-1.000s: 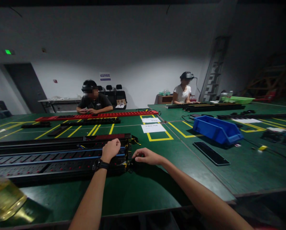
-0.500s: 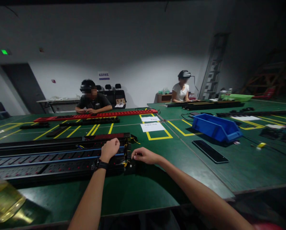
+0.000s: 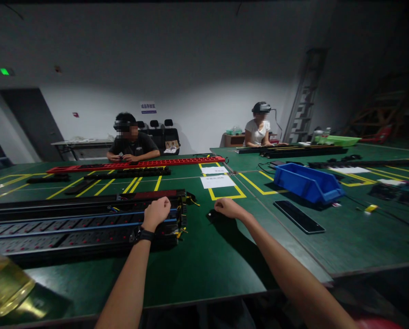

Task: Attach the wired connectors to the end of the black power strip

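Note:
A long black assembly [image 3: 64, 228] with blue strips and red dots lies across the left of the table. My left hand [image 3: 157, 214] rests on it near its right end, fingers curled; what they hold, if anything, is hidden. Yellow wires stick out of that end. To the right of the assembly, apart from it, my right hand [image 3: 227, 208] has its fingers pinched on a small black part [image 3: 212, 214] with a white spot, low over the green table [image 3: 191, 274].
A blue bin [image 3: 307, 183] and a phone [image 3: 298, 216] lie to the right. White papers [image 3: 218, 181] and a red rail [image 3: 139, 164] are farther back. A container of yellow liquid [image 3: 6, 288] stands front left. Two people sit across the table.
My right hand has moved right and slightly away from me with the small black part, off the end of the assembly. My left hand has stayed in place.

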